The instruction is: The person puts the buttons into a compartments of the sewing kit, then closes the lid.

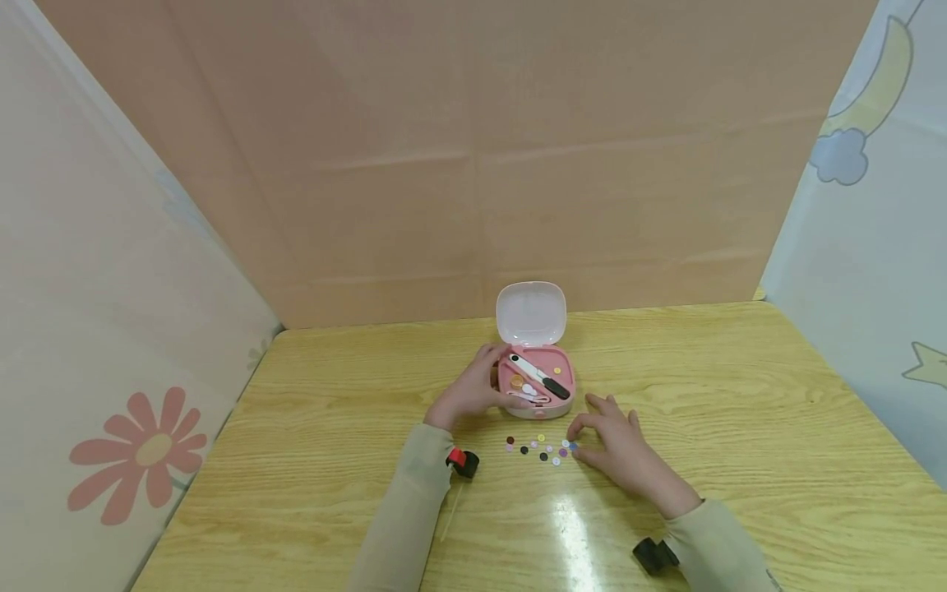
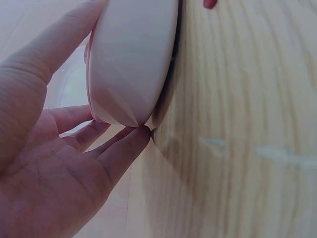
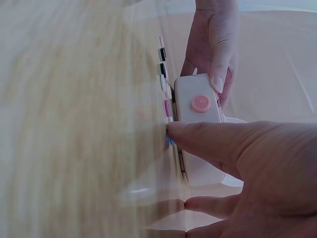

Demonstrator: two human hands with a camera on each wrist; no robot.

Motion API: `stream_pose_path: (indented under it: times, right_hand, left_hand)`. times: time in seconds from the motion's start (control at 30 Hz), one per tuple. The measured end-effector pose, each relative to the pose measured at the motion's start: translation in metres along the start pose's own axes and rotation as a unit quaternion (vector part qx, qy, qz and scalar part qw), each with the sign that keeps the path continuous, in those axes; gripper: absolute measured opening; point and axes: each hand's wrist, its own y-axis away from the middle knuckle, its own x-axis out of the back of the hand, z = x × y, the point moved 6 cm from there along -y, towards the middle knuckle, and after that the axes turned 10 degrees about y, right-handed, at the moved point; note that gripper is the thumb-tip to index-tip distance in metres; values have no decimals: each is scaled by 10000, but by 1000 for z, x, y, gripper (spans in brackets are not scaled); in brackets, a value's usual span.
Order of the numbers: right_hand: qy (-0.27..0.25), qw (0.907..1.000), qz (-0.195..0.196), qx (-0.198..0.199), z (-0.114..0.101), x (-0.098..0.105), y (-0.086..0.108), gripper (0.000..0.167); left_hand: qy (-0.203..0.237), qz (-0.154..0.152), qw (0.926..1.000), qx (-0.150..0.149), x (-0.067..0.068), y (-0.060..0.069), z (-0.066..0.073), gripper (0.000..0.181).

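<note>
A small pink-and-white box [image 1: 534, 413] stands on the table with its hinged, translucent lid [image 1: 531, 313] raised. My left hand [image 1: 473, 389] grips its left side, thumb at the front and fingers behind, as the left wrist view [image 2: 54, 163] also shows. Inside lie a white tool with a black end [image 1: 538, 376], a yellow button [image 1: 557, 371] and small white pieces. Several loose buttons [image 1: 543, 456] lie in front. My right hand [image 1: 621, 448] is at their right edge, thumb and index fingertip apart around a blue button [image 1: 573, 446]. The right wrist view shows the thumb touching down there, other fingers spread.
The wood-grain table [image 1: 318, 427] runs back to a plain tan backdrop [image 1: 385, 205]. Patterned cloth walls [image 1: 66, 288] stand at left and right. Black straps with a small block [image 1: 464, 465] sit at the left wrist, and another [image 1: 654, 557] at the right.
</note>
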Motion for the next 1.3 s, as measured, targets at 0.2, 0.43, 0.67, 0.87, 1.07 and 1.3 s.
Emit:
stream_pose_path:
  times: [0.2,0.43,0.67,0.87,1.07,1.3]
  right_hand:
    - [-27,10000,-10,-67,2,-2,-2,18]
    - [-26,9999,-8,-102,3,-1,-2,17]
    - [67,10000,60,-31,0,1,-1,20]
    - [110,9999,107,-40,1,0,-1,23]
    - [44,9998,204,27,3,-1,-2,22]
    - [76,9998,143,65,1,2,-1,22]
  left_hand:
    - [5,5,10000,31,0,-1,-1,94]
    - [-31,-1,10000,40,0,0,0,95]
    - [-5,-10,10000,-9,0,0,1,95]
    - [30,-10,10000,-15,0,0,0,97]
    - [38,-12,10000,-35,0,1,1,95]
    - [202,-74,9997,-138,-2,-1,2,92]
